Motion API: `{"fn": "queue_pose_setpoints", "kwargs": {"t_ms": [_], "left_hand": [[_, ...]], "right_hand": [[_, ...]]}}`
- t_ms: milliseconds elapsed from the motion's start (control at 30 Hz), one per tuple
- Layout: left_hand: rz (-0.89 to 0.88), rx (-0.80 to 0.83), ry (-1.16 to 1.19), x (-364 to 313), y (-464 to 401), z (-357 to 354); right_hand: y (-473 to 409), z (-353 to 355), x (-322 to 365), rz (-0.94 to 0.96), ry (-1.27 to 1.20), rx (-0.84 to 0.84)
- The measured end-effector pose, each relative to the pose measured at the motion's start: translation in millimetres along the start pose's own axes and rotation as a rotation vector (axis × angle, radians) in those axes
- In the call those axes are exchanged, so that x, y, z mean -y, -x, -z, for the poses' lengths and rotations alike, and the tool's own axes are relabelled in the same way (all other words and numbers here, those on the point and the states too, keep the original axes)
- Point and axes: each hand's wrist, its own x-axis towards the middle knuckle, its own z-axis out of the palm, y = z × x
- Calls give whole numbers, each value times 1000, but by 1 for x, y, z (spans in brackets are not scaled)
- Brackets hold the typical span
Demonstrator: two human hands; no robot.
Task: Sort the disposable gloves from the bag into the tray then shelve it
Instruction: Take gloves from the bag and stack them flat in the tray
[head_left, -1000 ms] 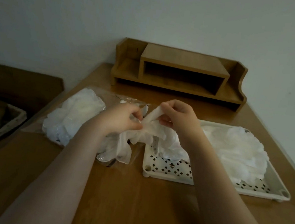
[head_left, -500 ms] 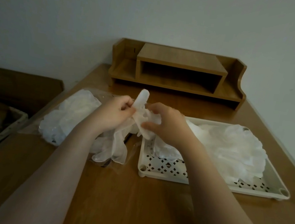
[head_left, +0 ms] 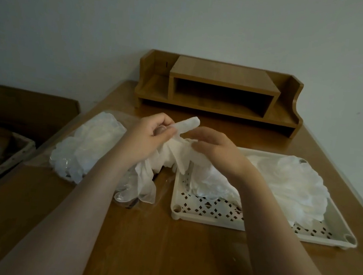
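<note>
My left hand (head_left: pixel 151 134) pinches a glove (head_left: pixel 175 150); my right hand (head_left: pixel 215 150) grips its far side. Clinging gloves could drag off the tray (head_left: pixel 212 220).

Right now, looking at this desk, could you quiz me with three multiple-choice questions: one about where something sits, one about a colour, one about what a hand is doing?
1. Where does the wooden desk shelf stand?
A. at the desk's far edge, against the wall
B. on the floor
C. inside the tray

2. What colour is the perforated tray?
A. red
B. cream white
C. black

3. What is the left hand doing?
A. lying flat on the desk
B. gripping a disposable glove
C. lifting the tray

Answers: 1 A, the shelf backs onto the wall behind the work; 2 B, its pale rim shows plainly; 3 B, thumb and fingers close round a glove finger, while the right hand touches the same glove.
</note>
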Motion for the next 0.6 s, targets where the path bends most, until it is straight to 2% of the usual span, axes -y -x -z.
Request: {"fn": "queue_pose_setpoints", "kwargs": {"t_ms": [133,267,400,467,533,567,600], "left_hand": [[-40,28,19,-4,1,-1],[-128,30,-51,-1,3,-2],[-244,46,-137,-1,1,-4],[-337,36,-253,3,0,-3],[-424,35,-455,15,-3,-3],[-394,66,-556,19,-5,-4],[-288,103,-653,22,-6,-4]], "right_hand": [[-2,-18,1,80,-24,-137],[-4,-18,1,25,-13,-260],[-1,-11,6,-43,-251,-383],[2,-6,10,-76,-469,-471],[4,3,13,-132,-582,-575],[5,10,14,-161,-611,-621],[5,16,15,-190,-642,-647]]}}
